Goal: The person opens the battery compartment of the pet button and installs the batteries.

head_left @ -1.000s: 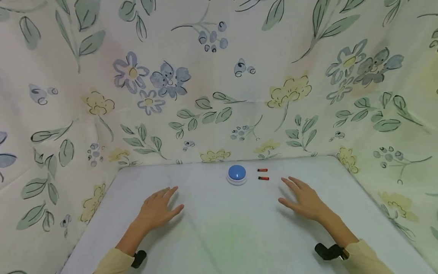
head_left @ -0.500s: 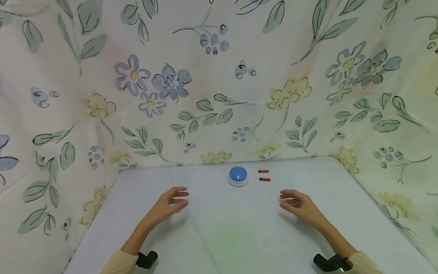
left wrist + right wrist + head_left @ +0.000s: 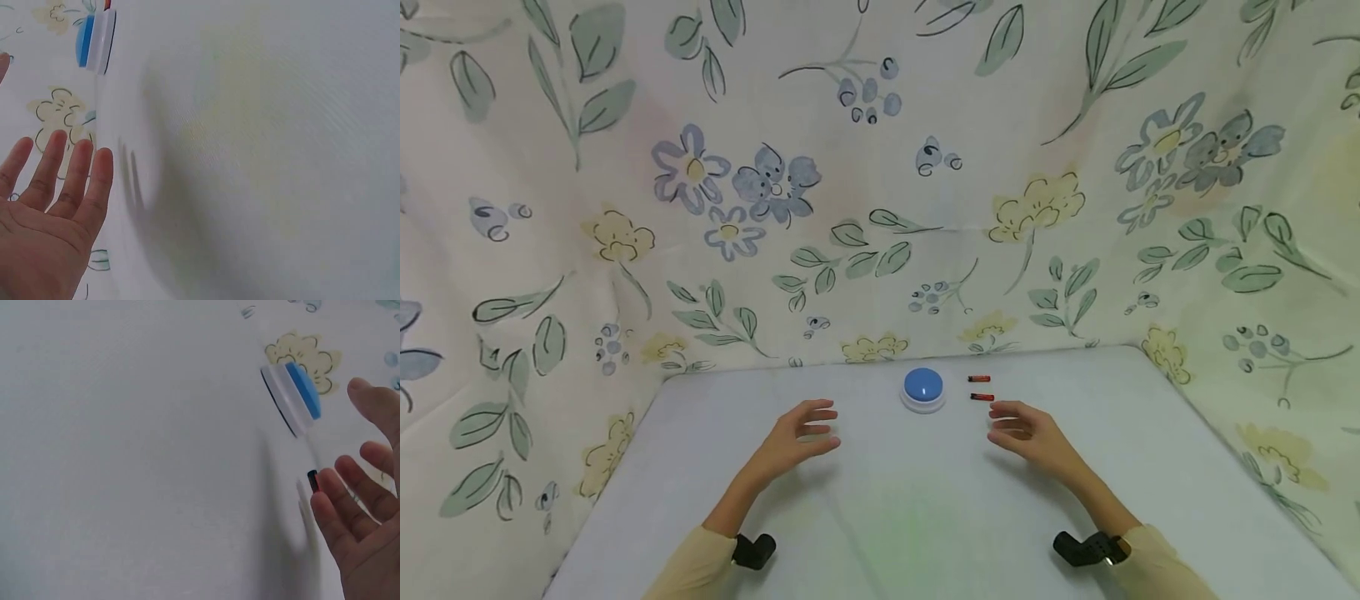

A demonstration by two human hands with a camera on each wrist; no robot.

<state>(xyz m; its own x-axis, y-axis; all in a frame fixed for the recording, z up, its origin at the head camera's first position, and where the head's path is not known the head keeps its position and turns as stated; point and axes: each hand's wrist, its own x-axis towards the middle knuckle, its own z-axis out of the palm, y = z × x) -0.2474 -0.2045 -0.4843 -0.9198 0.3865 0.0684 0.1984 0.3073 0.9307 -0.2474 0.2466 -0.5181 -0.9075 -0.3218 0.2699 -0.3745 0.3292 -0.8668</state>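
A round button [image 3: 922, 387] with a blue dome on a white base stands near the back edge of the table. Just right of it lie two small red-and-black batteries, the rear battery [image 3: 979, 379] and the front battery [image 3: 982, 397]. My left hand [image 3: 796, 433] hovers to the left with fingers spread and loosely bent, holding nothing. My right hand [image 3: 1026, 431] hovers just in front of the batteries, also holding nothing. In the right wrist view, fingers partly hide one battery [image 3: 314, 480]. The left wrist view shows the button [image 3: 95, 42] beyond the left hand [image 3: 53, 206].
A white tabletop [image 3: 880, 517] extends under both hands. Behind it and at the sides hangs a floral-print cloth [image 3: 850, 183]. Each wrist carries a black strapped camera, the left one [image 3: 755, 551] and the right one [image 3: 1086, 549].
Both hands have moved inward toward each other, the left rightward and the right leftward. Their fingers have bent a little from a straighter spread. The button and batteries stay in place.
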